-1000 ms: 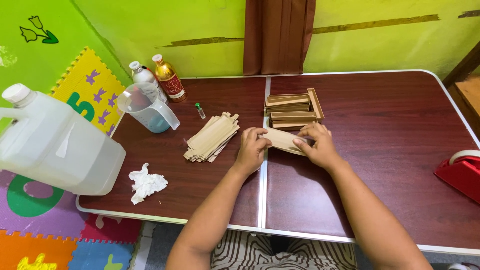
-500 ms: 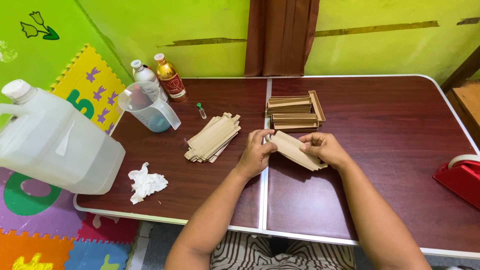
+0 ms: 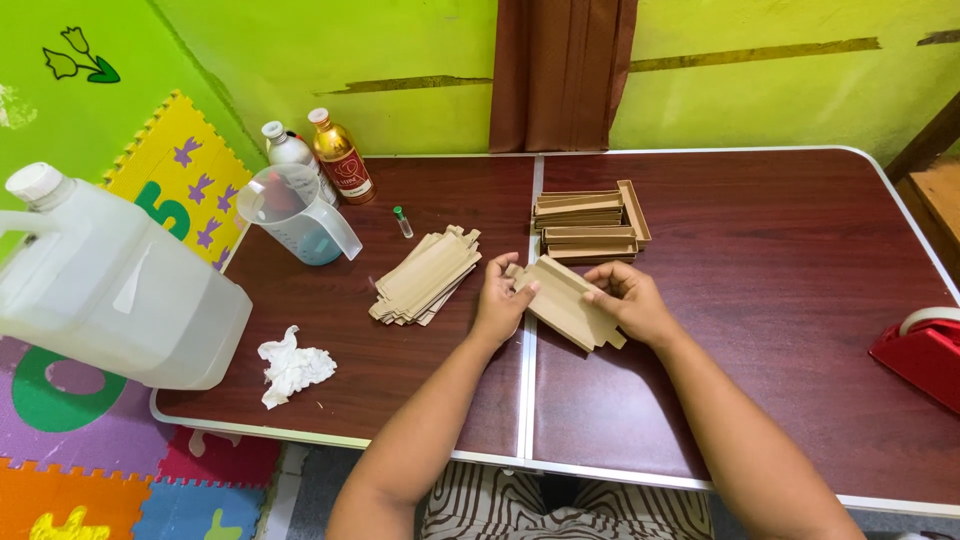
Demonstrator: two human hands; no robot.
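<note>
1. Our left hand (image 3: 497, 305) and right hand (image 3: 630, 300) both grip one flat brown cardboard blank (image 3: 563, 300), fingers closed on its two ends, thumbs on top. It is held just above the tabletop (image 3: 760, 260), over the centre seam and near the middle.

2. The blank looks flat and unfolded (only its end tabs stick out), so we judge this piece is at its start.

3. Just left of our left hand lies a loose pile of flat blanks (image 3: 425, 278), fanned out. We cannot count them, but there are several.

4. Just behind our hands, toward the far edge, sit stacked cardboard pieces (image 3: 590, 220) in two neat groups, with one more standing on edge at their right. They look like the finished lot. With the flat pile not used up, we judge the work roughly midway.

5. Toward the far left corner we count two bottles: one clear with a white cap (image 3: 288, 150), one amber with a red label (image 3: 341, 158). Before them stand one clear measuring jug (image 3: 295, 212) and one small vial (image 3: 403, 221).

6. At the left edge rests one large white plastic jug (image 3: 110, 285), and near the front edge lies one crumpled tissue (image 3: 293, 364).

7. At the right edge, one red tape dispenser (image 3: 925, 350) shows partly.
</note>
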